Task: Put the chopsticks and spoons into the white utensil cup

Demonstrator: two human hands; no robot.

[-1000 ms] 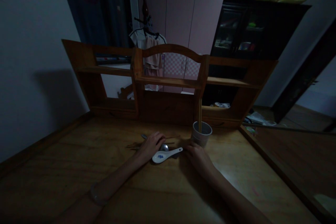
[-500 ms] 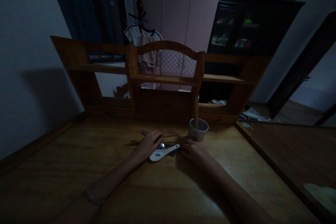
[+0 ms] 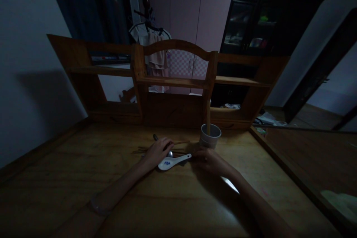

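My left hand (image 3: 158,150) lies over several loose chopsticks (image 3: 138,151) and a metal spoon (image 3: 170,154), its fingers curled down. One chopstick (image 3: 182,142) sticks out to the right past its fingertips; whether they grip it is hidden. A white ceramic spoon (image 3: 170,162) with a blue pattern in its bowl lies just in front, handle pointing right. At the end of that handle is my right hand (image 3: 208,159), fingers closed and turned down; what they hold, if anything, is hidden. Behind it stands a grey cup (image 3: 211,139) with chopsticks (image 3: 208,117) upright inside.
A wooden shelf unit (image 3: 173,81) rises along the back of the wooden table (image 3: 139,200). A raised edge (image 3: 281,165) borders the table's right side. The wall (image 3: 28,100) is at the left. Clothes (image 3: 156,46) hang behind the shelf.
My right hand has arched up slightly at the wrist, with light showing on the table under it. My left hand stays nearly in place. The view has tilted down a little.
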